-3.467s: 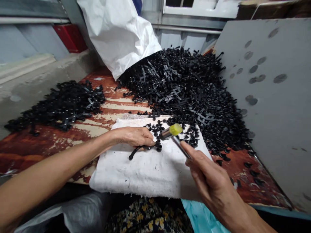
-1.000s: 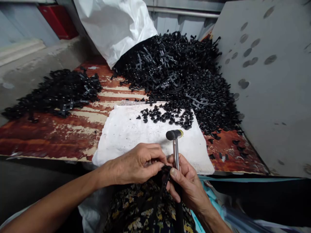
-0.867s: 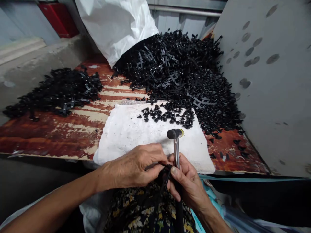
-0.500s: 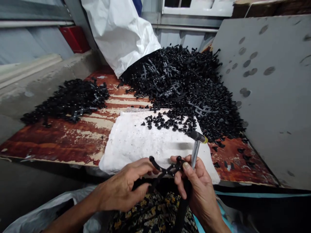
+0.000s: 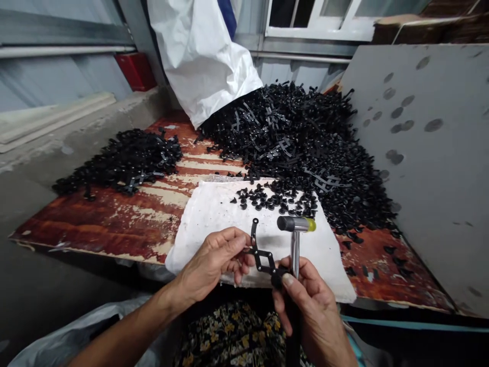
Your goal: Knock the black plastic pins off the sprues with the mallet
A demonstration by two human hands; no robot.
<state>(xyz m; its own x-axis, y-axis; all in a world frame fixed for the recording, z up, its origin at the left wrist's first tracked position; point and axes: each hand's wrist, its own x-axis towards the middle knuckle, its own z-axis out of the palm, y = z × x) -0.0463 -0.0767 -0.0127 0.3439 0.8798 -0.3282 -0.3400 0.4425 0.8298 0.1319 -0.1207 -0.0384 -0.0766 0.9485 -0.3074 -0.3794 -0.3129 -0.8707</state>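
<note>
A black scissor-type linkage (image 5: 264,261) with small shiny rivets is spread between my hands, above the front of a white cloth pad (image 5: 214,219). My left hand (image 5: 219,260) pinches its left arm between thumb and fingers. My right hand (image 5: 311,300) grips the linkage's right end with the thumb. The same hand also holds a small mallet (image 5: 296,224) upright, its head with one black face and one yellow face, the grip running down through the palm. Small black suction-cup-like pieces (image 5: 271,198) lie scattered on the pad's far part.
A large heap of black parts (image 5: 305,137) covers the back of the worn red-brown table (image 5: 114,216). Beside a white sack (image 5: 206,56), a smaller pile of riveted black linkages (image 5: 126,155) lies at left. A grey spotted board (image 5: 416,168) stands along the right.
The linkage has been turned and raised, so its lattice now faces me with one arm pointing up. My left hand has shifted its hold. The view has tilted slightly upward.
</note>
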